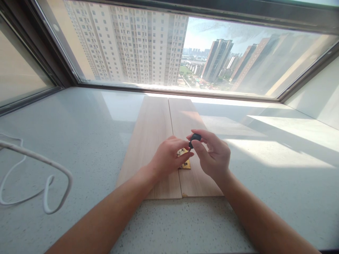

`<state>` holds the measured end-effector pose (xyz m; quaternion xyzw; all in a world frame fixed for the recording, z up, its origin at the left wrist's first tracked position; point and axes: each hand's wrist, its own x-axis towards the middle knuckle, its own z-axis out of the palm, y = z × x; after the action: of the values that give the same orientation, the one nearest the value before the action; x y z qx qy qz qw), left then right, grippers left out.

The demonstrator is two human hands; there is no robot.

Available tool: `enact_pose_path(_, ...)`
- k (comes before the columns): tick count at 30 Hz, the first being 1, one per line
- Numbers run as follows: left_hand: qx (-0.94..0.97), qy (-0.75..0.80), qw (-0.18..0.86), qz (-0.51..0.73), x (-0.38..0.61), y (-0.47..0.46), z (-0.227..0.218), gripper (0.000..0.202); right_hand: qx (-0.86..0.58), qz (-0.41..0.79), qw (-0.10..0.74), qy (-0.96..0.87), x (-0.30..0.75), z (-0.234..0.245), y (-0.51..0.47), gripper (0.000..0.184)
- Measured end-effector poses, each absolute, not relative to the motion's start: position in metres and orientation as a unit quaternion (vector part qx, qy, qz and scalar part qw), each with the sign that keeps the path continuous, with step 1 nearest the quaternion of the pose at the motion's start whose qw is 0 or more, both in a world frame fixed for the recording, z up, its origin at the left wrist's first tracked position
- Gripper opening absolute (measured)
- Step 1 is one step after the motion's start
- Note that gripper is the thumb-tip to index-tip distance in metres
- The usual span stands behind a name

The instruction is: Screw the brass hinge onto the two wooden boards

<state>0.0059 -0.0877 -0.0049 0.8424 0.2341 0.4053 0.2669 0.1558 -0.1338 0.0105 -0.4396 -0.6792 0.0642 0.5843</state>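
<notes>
Two light wooden boards [156, 134] lie side by side on a pale speckled windowsill. A small brass hinge [184, 164] sits across their seam near the front end. My left hand [168, 157] rests over the hinge with its fingers curled, the fingertips pinched at the hinge. My right hand [213, 153] is closed round a small black handle [195, 138], probably a short screwdriver, held upright above the hinge. Its tip is hidden behind my left fingers.
A white cable [39, 169] loops over the windowsill [87, 120] at the left. The dark window frame [169, 88] runs along the back edge, with tall buildings outside. A white wall [317, 95] borders the right side.
</notes>
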Motion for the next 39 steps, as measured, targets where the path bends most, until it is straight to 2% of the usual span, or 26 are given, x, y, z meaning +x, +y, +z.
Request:
enact_pose_path(8,0.854,0.223,0.266,0.386,0.0062,-0.0873,-0.0065,0.021,-0.424,0.093,0.594,-0.677,0.1552,0.0119,-0.1348,0.026)
enact_pose_path(13,0.846,0.232,0.255,0.408,0.0060,-0.0882,-0.0061,0.013,-0.428,0.070,0.591,-0.680,0.1558,0.0114,-0.1332,0.020)
enact_pose_path(19,0.850,0.233,0.264,0.393,0.0060,-0.0888,-0.0049,0.017,-0.425,0.077,0.599,-0.674,0.1587,0.0091,-0.1325,0.030)
enact_pose_path(25,0.846,0.230,0.256,0.407,0.0056,-0.0894,-0.0056,0.014,-0.430,0.059,0.586,-0.684,0.1553,0.0135,-0.1346,0.020)
enact_pose_path(29,0.836,0.251,0.264,0.409,0.0054,-0.0893,-0.0056,0.011,-0.435,0.052,0.596,-0.673,0.1580,0.0100,-0.1319,0.024)
enact_pose_path(33,0.846,0.241,0.269,0.393,0.0063,-0.0893,-0.0044,0.016,-0.412,0.093,0.596,-0.684,0.1574,0.0107,-0.1326,0.029)
enact_pose_path(39,0.842,0.238,0.268,0.404,0.0064,-0.0899,-0.0050,0.013,-0.427,0.062,0.575,-0.696,0.1546,0.0158,-0.1342,0.021)
